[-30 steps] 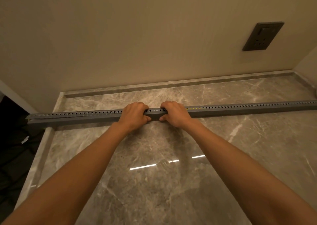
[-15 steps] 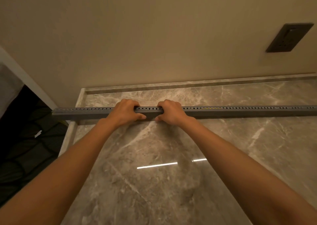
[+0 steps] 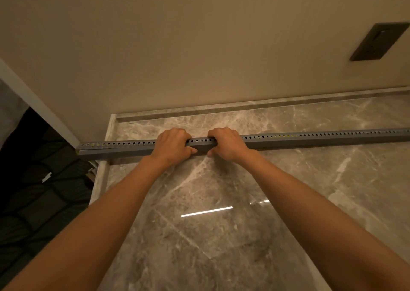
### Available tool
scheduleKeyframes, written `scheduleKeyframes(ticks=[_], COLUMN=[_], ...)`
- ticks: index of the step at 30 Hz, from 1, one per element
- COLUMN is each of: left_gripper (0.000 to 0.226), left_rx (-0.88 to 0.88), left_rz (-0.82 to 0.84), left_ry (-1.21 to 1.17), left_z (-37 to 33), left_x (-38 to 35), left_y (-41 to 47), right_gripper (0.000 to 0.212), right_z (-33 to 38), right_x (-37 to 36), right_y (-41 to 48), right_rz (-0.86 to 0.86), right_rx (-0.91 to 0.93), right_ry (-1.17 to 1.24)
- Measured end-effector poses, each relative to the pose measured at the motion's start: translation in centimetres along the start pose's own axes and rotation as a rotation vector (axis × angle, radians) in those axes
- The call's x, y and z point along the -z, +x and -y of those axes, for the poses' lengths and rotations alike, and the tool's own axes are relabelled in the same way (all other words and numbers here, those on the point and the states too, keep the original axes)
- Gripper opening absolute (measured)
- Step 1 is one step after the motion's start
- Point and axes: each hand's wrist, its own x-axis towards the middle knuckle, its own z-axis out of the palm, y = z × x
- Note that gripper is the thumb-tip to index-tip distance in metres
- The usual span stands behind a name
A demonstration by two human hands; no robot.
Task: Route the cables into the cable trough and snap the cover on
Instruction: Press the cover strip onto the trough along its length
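Note:
A long grey cable trough with a row of small holes along its top lies across the marble counter, running from past the counter's left edge to the right frame edge. My left hand and my right hand clamp it side by side left of its middle, fingers over the top and thumbs on the near face. Yellow shows through some holes. At the left end the cover looks slightly lifted from the body. Whole cables are hidden.
A beige wall rises behind the counter, with a dark socket plate at upper right. A low marble upstand runs along the back. Left of the counter edge the floor area is dark.
Both hands have shifted left along the trough, still gripping it. The view has swung left, so the trough's left end and the counter edge sit further right in frame.

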Motion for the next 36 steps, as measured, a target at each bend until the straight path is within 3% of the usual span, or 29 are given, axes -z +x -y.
scheduleKeyframes(ticks=[11, 15, 19, 28, 36], left_gripper=[0.029, 0.032, 0.035, 0.032, 0.030], left_rx=[0.031, 0.107, 0.102, 0.075, 0.079], left_rz=[0.145, 0.101, 0.066, 0.010, 0.018], left_ry=[-0.265, -0.234, -0.184, -0.113, -0.296], left_z=[3.9, 7.0, 6.7, 6.0, 8.6], left_x=[1.4, 2.3, 1.9, 1.6, 2.0], left_y=[-0.5, -2.0, -2.2, -2.3, -3.0], right_gripper=[0.021, 0.032, 0.031, 0.029, 0.027], right_z=[1.9, 5.3, 6.9, 6.9, 7.5], right_x=[0.5, -0.3, -1.5, -1.8, -1.4], right_y=[0.9, 2.0, 2.1, 1.8, 2.3], right_rz=[0.099, 0.167, 0.106, 0.014, 0.083], right_rx=[-0.142, -0.034, 0.049, 0.051, 0.015], right_ry=[0.008, 0.092, 0.123, 0.101, 0.066])
